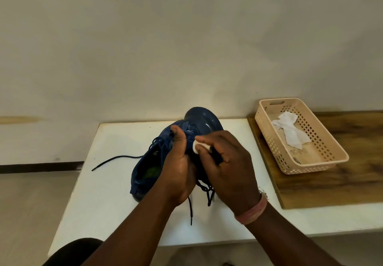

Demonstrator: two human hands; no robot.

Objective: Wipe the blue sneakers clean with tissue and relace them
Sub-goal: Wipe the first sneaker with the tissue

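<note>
Two blue sneakers lie together on the white table point(107, 193). The near sneaker point(147, 168) rests on its side with its opening toward me. Behind it a second sneaker point(204, 120) shows its sole. My left hand point(180, 170) grips the near sneaker's upper, thumb on the tongue area. My right hand point(228, 162) pinches a small folded white tissue point(195, 147) against the shoe. Dark laces point(116, 159) trail loose to the left, and more lace ends point(190, 209) hang below my hands.
A beige perforated plastic basket point(323, 162) stands on a wooden board point(331, 187) at the right and holds a crumpled white tissue point(290, 131). A plain wall rises behind the table. A dark rounded shape point(76, 249) sits at the table's near-left edge.
</note>
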